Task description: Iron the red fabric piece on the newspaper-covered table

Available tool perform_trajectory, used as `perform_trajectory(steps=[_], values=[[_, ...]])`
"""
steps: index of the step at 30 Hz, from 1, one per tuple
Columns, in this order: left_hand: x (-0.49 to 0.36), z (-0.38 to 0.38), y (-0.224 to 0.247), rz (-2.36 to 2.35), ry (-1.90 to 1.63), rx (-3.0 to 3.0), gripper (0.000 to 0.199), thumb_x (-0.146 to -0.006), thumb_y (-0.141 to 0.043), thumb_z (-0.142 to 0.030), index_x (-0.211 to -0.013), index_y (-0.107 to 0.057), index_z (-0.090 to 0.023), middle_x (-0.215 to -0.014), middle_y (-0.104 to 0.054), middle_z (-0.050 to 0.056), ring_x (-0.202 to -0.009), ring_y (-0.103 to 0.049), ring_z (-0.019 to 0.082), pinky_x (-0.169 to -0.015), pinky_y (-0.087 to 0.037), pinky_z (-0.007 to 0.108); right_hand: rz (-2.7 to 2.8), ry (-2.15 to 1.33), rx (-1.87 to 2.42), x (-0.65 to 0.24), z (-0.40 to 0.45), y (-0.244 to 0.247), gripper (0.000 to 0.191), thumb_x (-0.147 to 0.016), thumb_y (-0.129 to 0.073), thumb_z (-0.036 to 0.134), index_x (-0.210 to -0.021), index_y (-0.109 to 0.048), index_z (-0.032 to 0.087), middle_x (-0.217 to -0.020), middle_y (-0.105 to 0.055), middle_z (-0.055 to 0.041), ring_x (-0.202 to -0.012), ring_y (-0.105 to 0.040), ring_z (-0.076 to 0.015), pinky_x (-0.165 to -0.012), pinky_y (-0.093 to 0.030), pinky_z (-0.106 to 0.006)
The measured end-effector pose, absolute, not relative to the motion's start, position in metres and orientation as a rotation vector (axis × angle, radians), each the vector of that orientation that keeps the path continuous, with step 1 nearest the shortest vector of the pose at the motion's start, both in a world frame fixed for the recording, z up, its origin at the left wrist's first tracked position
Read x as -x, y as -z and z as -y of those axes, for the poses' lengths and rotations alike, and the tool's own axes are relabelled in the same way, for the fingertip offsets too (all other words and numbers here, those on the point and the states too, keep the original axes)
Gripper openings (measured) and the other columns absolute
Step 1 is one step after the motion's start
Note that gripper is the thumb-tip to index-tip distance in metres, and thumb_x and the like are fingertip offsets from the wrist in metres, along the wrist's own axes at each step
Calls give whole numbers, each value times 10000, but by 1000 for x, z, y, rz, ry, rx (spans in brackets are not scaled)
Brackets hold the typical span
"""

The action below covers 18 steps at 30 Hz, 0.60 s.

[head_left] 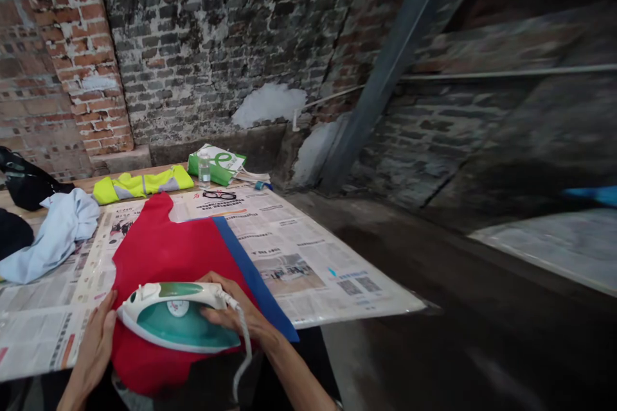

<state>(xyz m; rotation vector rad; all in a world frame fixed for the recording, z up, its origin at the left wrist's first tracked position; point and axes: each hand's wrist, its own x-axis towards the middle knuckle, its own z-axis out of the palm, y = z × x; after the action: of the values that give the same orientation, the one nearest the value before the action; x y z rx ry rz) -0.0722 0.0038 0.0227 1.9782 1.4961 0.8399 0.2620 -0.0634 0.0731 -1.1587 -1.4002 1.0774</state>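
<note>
While closed around the handle of a white-and-teal steam iron (176, 324), right hand (236, 311) bearing down; beneath that hand, a flat red cloth (154, 257) on spread printed newspaper (308, 257); left hand (91, 350) open, just beside the iron's nose.

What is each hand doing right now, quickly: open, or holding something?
Left hand: open, resting at the edge of the red cloth.
Right hand: closed, holding the steam iron by its handle.

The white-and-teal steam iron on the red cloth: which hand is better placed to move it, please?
Probably the right hand: its fingers wrap the white-and-teal steam iron's handle, while the left hand lies beside it.
</note>
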Motion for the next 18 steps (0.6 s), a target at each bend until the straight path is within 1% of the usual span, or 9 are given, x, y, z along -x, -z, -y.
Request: perform_trajectory(steps=[5, 9, 12, 14, 18], values=[[70, -1, -29, -1504, -847, -1961, 681, -1007, -284, -594, -1517, -480, -188, -1577, -486, 94, -1513, -353, 261, -1294, -145, 474, 1383, -1068, 1173, -257, 62, -76, 312, -607, -725, 312, -880, -614, 208, -726, -557, 49, -647, -440, -117, -565, -333, -231], [72, -3, -25, -1484, -833, -1953, 652, -1006, -314, -570, -1515, -481, -198, -1565, -503, 82, -1510, -360, 263, -1291, -164, 494, 1374, -1030, 1203, -255, 63, -75, 301, -612, -740, 287, -877, -620, 207, -740, -570, 42, -661, -460, -124, -580, -349, -234], [72, -6, -23, -1512, -880, -1940, 656, -998, -310, -570, -1483, -520, -182, -1539, -534, 94, -1494, -388, 276, -1288, -180, 504, 1365, -975, 1212, -254, 64, -70, 359, -613, -791, 313, -918, -630, 213, -790, -608, 25, -700, -503, -141, -602, -384, -238], [72, -7, -23, -1507, -868, -1941, 666, -1001, -304, -574, -1484, -518, -169, -1548, -523, 101, -1501, -376, 276, -1291, -172, 494, 1368, -927, 1220, -253, 65, -65, 388, -615, -815, 332, -939, -639, 215, -822, -635, 14, -721, -530, -150, -615, -407, -241], [70, -4, -26, -1497, -840, -1950, 677, -1001, -314, -573, -1506, -485, -156, -1568, -493, 115, -1512, -352, 282, -1292, -137, 521, 1359, -797, 1237, -248, 72, -53, 297, -682, -779, 363, -899, -645, 210, -778, -648, 10, -679, -546, -150, -599, -420, -245]])
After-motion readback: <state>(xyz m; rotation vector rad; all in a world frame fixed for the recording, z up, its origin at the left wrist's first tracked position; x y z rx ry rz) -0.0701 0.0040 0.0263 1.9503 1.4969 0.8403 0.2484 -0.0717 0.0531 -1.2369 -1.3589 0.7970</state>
